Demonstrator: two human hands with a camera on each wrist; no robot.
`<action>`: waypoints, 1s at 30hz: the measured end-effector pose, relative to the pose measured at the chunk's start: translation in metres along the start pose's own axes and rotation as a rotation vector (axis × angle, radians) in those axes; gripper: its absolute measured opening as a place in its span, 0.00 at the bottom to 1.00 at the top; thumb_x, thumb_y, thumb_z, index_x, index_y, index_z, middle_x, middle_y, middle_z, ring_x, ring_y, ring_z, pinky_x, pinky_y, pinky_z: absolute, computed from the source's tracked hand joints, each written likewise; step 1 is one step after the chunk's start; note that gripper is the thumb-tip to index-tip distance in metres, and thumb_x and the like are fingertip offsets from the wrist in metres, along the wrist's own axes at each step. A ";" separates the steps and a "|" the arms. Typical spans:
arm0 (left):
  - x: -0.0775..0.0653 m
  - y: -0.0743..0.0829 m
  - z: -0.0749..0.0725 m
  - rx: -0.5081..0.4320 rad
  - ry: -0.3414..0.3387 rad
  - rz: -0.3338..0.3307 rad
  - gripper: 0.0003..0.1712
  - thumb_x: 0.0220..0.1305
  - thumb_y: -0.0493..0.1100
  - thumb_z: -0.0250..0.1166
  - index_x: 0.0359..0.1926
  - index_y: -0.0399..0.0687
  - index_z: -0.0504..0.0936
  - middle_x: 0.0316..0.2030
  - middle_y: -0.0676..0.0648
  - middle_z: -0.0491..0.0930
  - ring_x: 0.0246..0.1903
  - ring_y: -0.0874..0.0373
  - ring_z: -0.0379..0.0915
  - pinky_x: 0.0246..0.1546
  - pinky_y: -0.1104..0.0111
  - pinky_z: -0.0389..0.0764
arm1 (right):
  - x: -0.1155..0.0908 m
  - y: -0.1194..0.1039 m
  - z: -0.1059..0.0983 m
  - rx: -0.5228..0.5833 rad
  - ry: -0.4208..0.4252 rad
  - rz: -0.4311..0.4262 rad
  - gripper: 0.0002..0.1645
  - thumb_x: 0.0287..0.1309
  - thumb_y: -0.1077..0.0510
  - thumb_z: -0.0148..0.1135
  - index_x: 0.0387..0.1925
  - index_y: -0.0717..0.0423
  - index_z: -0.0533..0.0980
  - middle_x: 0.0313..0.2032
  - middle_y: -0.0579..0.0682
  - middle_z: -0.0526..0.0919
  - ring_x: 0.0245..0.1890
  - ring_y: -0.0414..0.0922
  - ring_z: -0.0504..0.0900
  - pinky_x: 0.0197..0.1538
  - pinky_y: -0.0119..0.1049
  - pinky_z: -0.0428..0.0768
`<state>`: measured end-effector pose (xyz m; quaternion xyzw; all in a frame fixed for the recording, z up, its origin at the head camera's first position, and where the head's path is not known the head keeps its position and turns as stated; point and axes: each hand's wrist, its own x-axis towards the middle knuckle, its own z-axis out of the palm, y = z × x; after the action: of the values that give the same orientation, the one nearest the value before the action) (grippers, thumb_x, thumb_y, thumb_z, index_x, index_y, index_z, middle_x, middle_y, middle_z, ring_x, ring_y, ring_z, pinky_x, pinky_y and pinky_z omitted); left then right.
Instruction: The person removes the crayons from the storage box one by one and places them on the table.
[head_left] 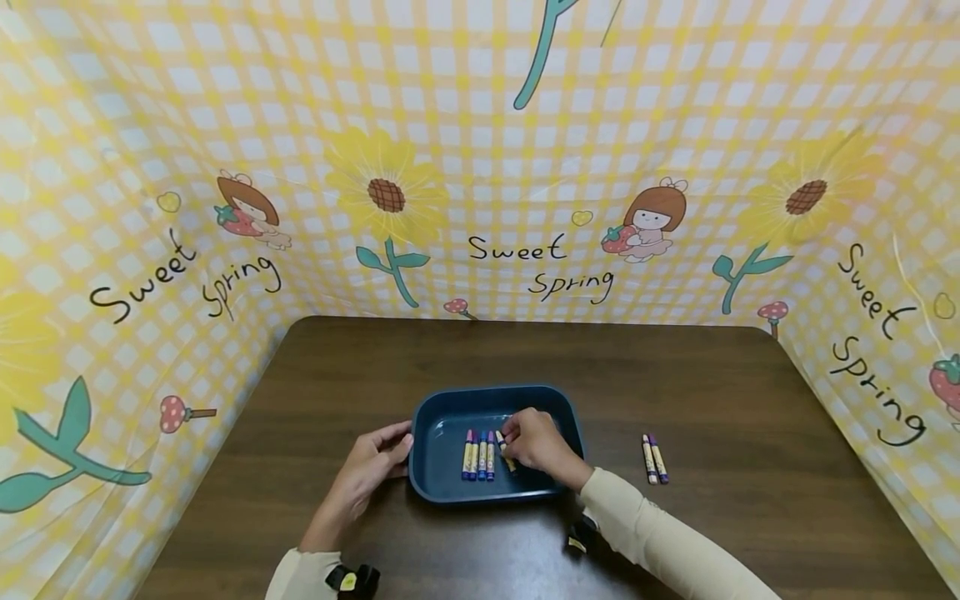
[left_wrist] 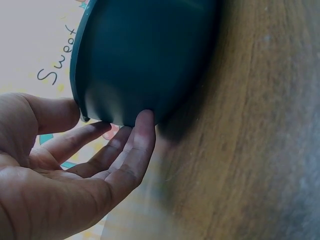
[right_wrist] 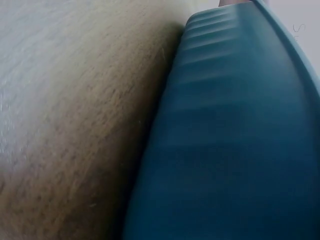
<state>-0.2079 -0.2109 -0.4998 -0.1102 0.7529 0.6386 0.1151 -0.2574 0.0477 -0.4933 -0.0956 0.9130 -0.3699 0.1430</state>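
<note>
the right hand (head_left: 538, 442) pinches a slanted crayon (head_left: 511, 465) beside four aligned crayons (head_left: 482, 457) in a blue tray (head_left: 437, 450) on the bench (head_left: 337, 358), the left hand (head_left: 366, 471) resting relaxed against the tray's end; squaring the crayon before release should help.

The tray (head_left: 438, 450) looks smooth, faintly glossy plastic; the table (head_left: 712, 383) wood-grained, softly shiny.
</note>
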 end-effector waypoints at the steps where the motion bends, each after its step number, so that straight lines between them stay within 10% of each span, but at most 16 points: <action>1: 0.000 0.000 0.000 0.003 0.000 -0.001 0.25 0.65 0.46 0.58 0.61 0.46 0.70 0.58 0.38 0.71 0.44 0.53 0.77 0.42 0.62 0.82 | 0.000 0.000 0.000 -0.005 0.002 0.001 0.14 0.44 0.63 0.71 0.37 0.60 0.81 0.32 0.50 0.81 0.32 0.41 0.77 0.40 0.38 0.82; 19: 0.000 0.000 0.000 -0.010 -0.003 0.006 0.24 0.65 0.44 0.57 0.61 0.45 0.70 0.57 0.38 0.71 0.43 0.54 0.76 0.42 0.62 0.82 | -0.008 -0.002 0.002 -0.106 -0.002 -0.101 0.11 0.43 0.63 0.71 0.32 0.62 0.81 0.26 0.49 0.82 0.25 0.38 0.78 0.31 0.32 0.80; 30: 0.000 -0.003 0.000 -0.034 -0.017 0.030 0.23 0.65 0.42 0.57 0.60 0.42 0.70 0.56 0.37 0.72 0.45 0.53 0.76 0.41 0.63 0.82 | -0.014 -0.003 0.006 -0.128 -0.030 -0.167 0.11 0.48 0.65 0.66 0.15 0.60 0.75 0.11 0.42 0.66 0.11 0.36 0.65 0.14 0.27 0.59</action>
<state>-0.2066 -0.2116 -0.5022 -0.0956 0.7424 0.6539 0.1099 -0.2416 0.0455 -0.4927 -0.1856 0.9214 -0.3201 0.1188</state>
